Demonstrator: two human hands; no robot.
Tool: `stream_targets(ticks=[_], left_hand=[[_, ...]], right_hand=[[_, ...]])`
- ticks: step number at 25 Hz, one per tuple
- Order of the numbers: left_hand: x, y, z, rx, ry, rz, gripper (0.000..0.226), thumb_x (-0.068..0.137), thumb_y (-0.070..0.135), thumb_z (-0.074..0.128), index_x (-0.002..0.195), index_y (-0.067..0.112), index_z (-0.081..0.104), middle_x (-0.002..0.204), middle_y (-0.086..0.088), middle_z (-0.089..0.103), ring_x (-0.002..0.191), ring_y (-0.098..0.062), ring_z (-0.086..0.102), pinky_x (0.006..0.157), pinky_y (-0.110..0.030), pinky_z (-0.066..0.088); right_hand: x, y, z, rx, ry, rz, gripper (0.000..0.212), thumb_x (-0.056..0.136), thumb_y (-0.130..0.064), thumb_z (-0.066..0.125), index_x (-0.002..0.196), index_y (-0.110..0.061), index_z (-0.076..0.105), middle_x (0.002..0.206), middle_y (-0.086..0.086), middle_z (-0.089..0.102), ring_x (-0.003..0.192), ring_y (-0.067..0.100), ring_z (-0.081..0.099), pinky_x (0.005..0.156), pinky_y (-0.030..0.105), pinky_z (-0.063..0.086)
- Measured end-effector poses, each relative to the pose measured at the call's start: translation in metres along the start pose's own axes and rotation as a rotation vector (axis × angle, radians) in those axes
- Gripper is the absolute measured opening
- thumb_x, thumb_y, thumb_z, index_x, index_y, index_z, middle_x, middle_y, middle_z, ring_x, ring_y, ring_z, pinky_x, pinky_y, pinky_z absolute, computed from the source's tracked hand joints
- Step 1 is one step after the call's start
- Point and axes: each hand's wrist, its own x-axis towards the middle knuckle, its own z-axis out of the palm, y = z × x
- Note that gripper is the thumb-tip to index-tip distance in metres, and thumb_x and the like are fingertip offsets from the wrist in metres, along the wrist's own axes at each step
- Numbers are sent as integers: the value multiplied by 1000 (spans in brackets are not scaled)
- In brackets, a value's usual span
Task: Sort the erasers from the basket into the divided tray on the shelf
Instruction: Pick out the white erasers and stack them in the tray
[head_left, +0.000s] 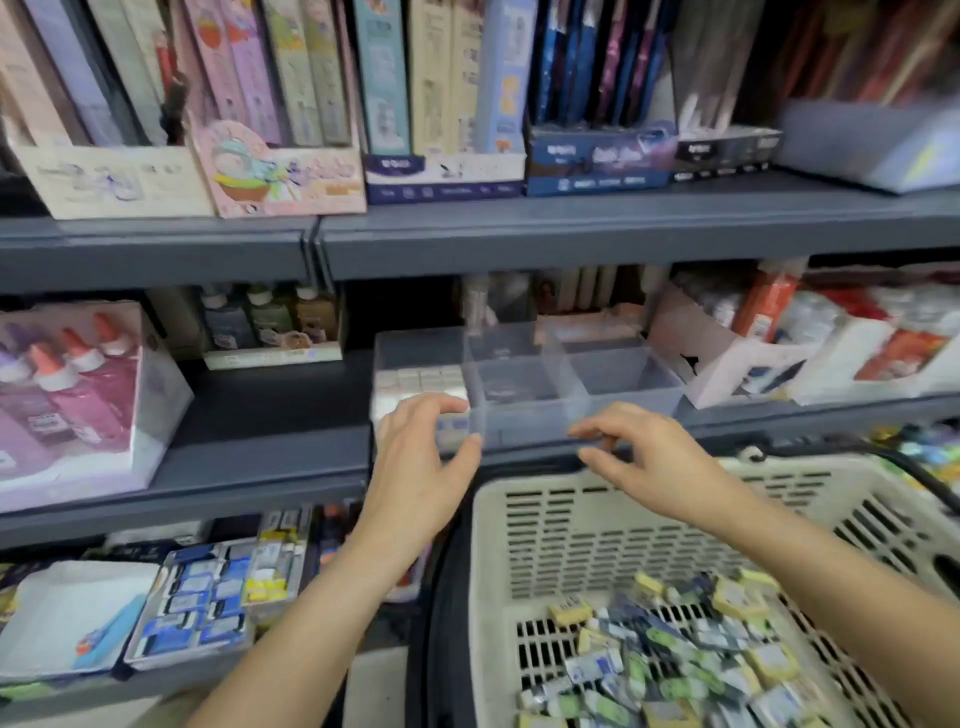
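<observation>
The left hand (421, 457) has its fingers curled loosely at the front left corner of the divided tray (524, 384), thumb against the clear wall — whether it truly grips, I cannot tell. The right hand (649, 457) pinches thumb and forefinger at the tray's front rim; anything between them is too blurred to make out. The tray is transparent hard plastic with square compartments, sitting on the grey shelf (270, 457), pale blocks in its left section. Below, a cream slotted plastic basket (582, 525) holds a heap of small wrapped erasers (675, 654) — yellow, green, blue.
</observation>
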Motion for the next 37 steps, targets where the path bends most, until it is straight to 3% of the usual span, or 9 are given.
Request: stream_targets(ticks=[3,8,13,15,18,22,26,30,37], left_hand=[[-30,25,37,-41,-262,102,17,85,24,62,99,32,56,109,12,54,112,-9,49,95,-28,39],[-57,27,73,11,-494,5,15,85,33,61,98,36,56,107,13,58,108,-8,55,93,-26,41],[-63,17,77,238,-598,-58,23,85,41,57,107,31,56,115,10,59,105,-8,54,95,-33,45],[-61,19,76,234,-597,-67,19,86,40,57,104,32,55,113,10,59,104,-7,54,93,-32,45],[-60,20,75,223,-595,-98,12,87,39,57,97,34,53,108,12,59,101,-6,54,90,-27,43],[-60,21,76,237,-594,-112,15,87,40,57,100,32,55,107,14,57,102,-6,55,91,-30,45],[-60,20,76,234,-595,-108,18,87,40,57,101,30,57,108,12,59,102,-8,56,90,-31,46],[-60,18,77,246,-586,-119,21,87,41,56,103,28,58,110,10,60,101,-9,56,91,-34,47],[-60,21,77,256,-630,-145,22,88,41,56,105,27,58,102,14,55,99,-9,55,89,-34,47]], right_hand=[[-73,47,-6,-64,-143,143,21,88,-26,60,108,-23,66,98,-10,62,79,1,56,72,7,39],[-135,95,25,-254,-698,189,42,90,-35,58,129,-21,52,125,3,52,99,17,57,85,26,44],[-160,124,79,-507,-969,112,93,75,-58,64,145,-44,4,155,11,2,138,35,21,109,46,27],[-162,129,93,-571,-952,51,96,71,-69,59,141,-51,-3,155,12,-3,139,37,15,109,48,26],[-150,145,87,-635,-806,-32,79,74,-75,47,140,-51,9,150,8,19,130,30,32,100,45,36],[-134,158,72,-682,-691,18,83,69,-84,35,141,-44,21,150,1,20,132,27,28,105,48,30],[-120,105,123,-416,-639,-199,79,77,-72,46,140,-27,32,141,2,37,128,23,36,105,39,31],[-121,88,161,-556,-723,-207,88,74,-64,59,141,-18,26,131,9,38,120,28,37,99,42,35],[-128,113,119,-447,-777,-64,31,84,-43,58,103,-21,49,84,-5,54,78,16,55,62,27,50]])
